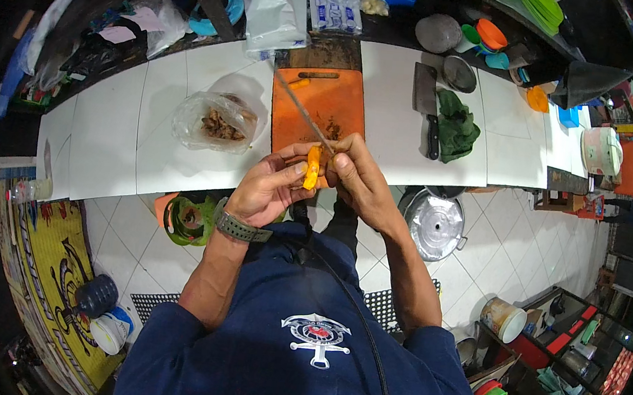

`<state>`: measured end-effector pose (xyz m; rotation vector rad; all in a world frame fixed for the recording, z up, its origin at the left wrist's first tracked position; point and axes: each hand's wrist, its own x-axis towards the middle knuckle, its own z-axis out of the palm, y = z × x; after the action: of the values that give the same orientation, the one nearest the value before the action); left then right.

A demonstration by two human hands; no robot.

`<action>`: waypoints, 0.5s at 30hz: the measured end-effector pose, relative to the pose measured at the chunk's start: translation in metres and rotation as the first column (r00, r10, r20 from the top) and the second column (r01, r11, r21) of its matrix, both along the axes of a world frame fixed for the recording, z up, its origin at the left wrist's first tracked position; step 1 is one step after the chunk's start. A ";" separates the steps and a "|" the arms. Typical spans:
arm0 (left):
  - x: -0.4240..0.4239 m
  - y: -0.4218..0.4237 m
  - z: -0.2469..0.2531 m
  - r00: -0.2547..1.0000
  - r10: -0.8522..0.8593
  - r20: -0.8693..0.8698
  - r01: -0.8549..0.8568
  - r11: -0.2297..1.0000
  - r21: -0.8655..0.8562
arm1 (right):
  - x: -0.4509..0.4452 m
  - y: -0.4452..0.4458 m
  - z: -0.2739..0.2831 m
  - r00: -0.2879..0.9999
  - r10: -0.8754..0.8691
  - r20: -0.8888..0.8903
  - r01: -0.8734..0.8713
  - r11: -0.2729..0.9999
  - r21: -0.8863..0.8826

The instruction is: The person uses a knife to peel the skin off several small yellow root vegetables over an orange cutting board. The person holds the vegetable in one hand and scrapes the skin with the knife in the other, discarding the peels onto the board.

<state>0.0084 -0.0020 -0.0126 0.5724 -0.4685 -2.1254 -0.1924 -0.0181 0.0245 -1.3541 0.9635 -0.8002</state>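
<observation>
Between the thumb and fingers of my left hand [271, 184] is a bright orange peeled root piece [312, 168], which looks like turmeric. My right hand [361, 182] grips a knife [302, 110] low down near the root. Its long thin blade, seen nearly edge-on, points up and left over the orange cutting board [320, 102]; the handle is hidden in my fingers. Dark peelings [332, 128] are scattered on the board, and a small orange root piece [299, 83] lies near its handle slot. Left of the board, a clear plastic bag [186, 120] holds several brown unpeeled roots [224, 125].
Right of the board lie a cleaver [425, 90] and a crumpled green cloth [456, 125]. A metal bowl [459, 74] sits behind them. On the floor stand a lidded metal pot [437, 224] and a green basket [184, 221]. A clear bottle [28, 190] lies at the far left.
</observation>
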 end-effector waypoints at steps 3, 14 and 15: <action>-0.001 0.000 0.002 0.999 0.051 0.020 -0.051 0.998 0.023 | -0.001 0.002 0.003 0.996 -0.033 -0.082 0.031 0.999 -0.021; -0.001 -0.005 0.002 0.996 0.083 0.016 -0.082 0.996 -0.047 | -0.004 0.010 0.014 0.908 0.097 -0.408 -0.214 0.944 -0.251; -0.001 -0.004 0.003 0.996 0.087 0.028 -0.085 0.995 -0.053 | -0.004 0.010 0.017 0.895 0.115 -0.431 -0.229 0.948 -0.221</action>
<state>0.0072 -0.0064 -0.0096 0.5858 -0.5062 -2.0194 -0.1966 -0.0086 0.0411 -1.8704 1.0657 -0.5240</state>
